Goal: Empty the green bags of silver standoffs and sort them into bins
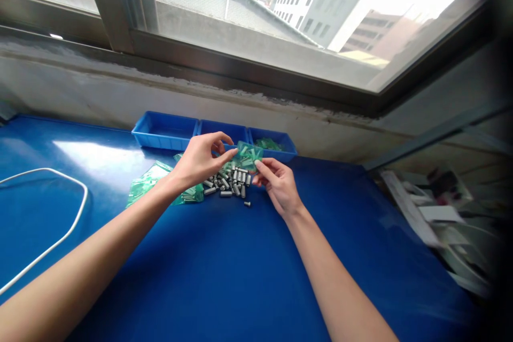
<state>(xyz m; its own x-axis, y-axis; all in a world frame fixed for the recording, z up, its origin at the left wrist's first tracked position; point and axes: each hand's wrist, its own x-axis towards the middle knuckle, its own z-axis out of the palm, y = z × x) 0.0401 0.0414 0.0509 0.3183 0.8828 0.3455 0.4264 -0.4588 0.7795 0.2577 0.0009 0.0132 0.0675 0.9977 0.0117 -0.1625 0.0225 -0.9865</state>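
Observation:
A small green zip bag (247, 156) with metal pieces inside is held up above the table. My right hand (278, 184) pinches its lower right corner between thumb and fingers. On the other side, my left hand (206, 156) has its fingers curled but apart, the thumb tip at the bag's left edge. Below the bag lies a heap of metal cylindrical pieces (237, 188), with one small piece (247, 203) lying separately in front. More green bags (150, 179) lie left of the heap, partly hidden by my left forearm.
Behind my hands stands a row of three joined blue trays (168, 141); the right compartment contains green bags (268, 144). A white cable (76, 219) curves across the blue table (224, 278) at left. Various blurred items (444, 214) sit at the right, and a window rises behind.

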